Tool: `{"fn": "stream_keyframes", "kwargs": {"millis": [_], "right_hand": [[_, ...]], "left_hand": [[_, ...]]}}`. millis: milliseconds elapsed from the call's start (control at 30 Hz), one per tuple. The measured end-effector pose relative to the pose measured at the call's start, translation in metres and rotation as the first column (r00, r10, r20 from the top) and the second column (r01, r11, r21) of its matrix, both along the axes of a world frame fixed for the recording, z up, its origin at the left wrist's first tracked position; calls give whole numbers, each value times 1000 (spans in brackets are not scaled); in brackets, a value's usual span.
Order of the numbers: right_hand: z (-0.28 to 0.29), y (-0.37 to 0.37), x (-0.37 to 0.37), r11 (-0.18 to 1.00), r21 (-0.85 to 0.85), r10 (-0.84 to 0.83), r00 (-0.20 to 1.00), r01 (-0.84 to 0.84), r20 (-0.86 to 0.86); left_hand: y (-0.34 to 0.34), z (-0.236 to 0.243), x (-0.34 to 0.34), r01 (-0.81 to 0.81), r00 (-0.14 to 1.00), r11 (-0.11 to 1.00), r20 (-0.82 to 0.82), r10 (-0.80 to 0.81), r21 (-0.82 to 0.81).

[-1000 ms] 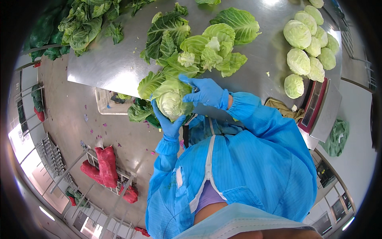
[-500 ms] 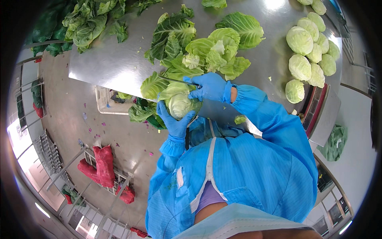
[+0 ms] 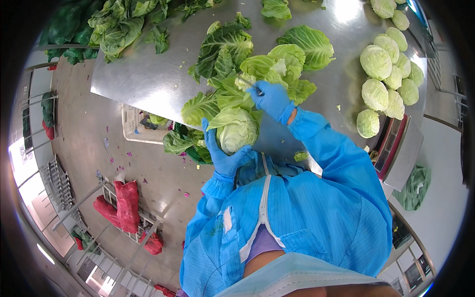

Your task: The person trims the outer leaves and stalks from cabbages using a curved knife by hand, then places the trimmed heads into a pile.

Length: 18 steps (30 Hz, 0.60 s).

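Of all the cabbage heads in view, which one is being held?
The cabbage head just in front of the blue jacket, cradled by the gloved left hand. It alone is in a hand; the pale heads lie on the right of the table.

The thin tool [image 3: 246, 82] in the right hand [image 3: 273, 101] is blurred, and most of its handle lies behind the fingers [image 3: 258, 98]. The underside of the cabbage [image 3: 238, 132] is out of sight, partly covered by the left hand [image 3: 225, 157]. The upper edge cuts off a loose leaf [image 3: 276, 9] and a pale cabbage head [image 3: 383, 7]. The bench [image 3: 148, 84] hides part of the white crate [image 3: 129, 132]. Purple scraps [image 3: 186, 194] on the floor [image 3: 148, 163] (leaf bits, perhaps) are too small to tell.
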State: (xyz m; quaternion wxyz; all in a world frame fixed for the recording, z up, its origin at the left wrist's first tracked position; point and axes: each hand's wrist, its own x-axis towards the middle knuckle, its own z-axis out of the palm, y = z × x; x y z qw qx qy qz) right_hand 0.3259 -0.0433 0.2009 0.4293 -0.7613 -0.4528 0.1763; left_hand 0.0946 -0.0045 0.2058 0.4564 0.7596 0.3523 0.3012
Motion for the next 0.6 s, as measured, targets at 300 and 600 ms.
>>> {"fn": "stream_keyframes", "kwargs": {"millis": [300,600], "right_hand": [[47,-11,-32,944,-181,281,960,-275,9],[28,-9,-4,979,-175,-30,770,-107,-637]], "left_hand": [[-8,13,14,106,980,976,-187,-71,189],[-17,17,13,150,974,942,-207,-89,300]]}}
